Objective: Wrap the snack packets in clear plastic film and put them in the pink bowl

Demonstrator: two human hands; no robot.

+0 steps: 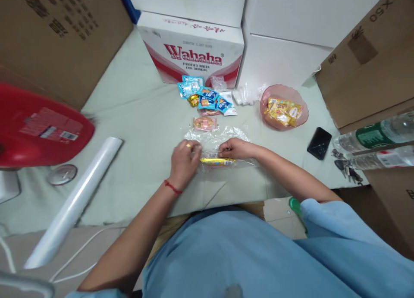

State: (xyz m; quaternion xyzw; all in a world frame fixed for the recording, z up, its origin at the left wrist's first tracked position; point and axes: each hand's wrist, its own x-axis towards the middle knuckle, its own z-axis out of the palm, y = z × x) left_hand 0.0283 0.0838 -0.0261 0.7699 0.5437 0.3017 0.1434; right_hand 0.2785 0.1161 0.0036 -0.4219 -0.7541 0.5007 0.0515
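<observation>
A clear plastic bag lies flat on the covered table in front of me. Across its near side rests a slim yellow snack packet. My left hand, with a ring and a red cord at the wrist, pinches the bag's left edge beside the packet. Just above the packet, my right hand has its fingers closed on the bag's plastic; its fingertips are partly hidden. A pink-wrapped snack sits at the bag's far edge. Beyond it lies a pile of blue snack packets.
At right stand a pink bowl of yellow packets, a black phone, keys and water bottles. A white roll and red container are at left. A Wahaha box blocks the back.
</observation>
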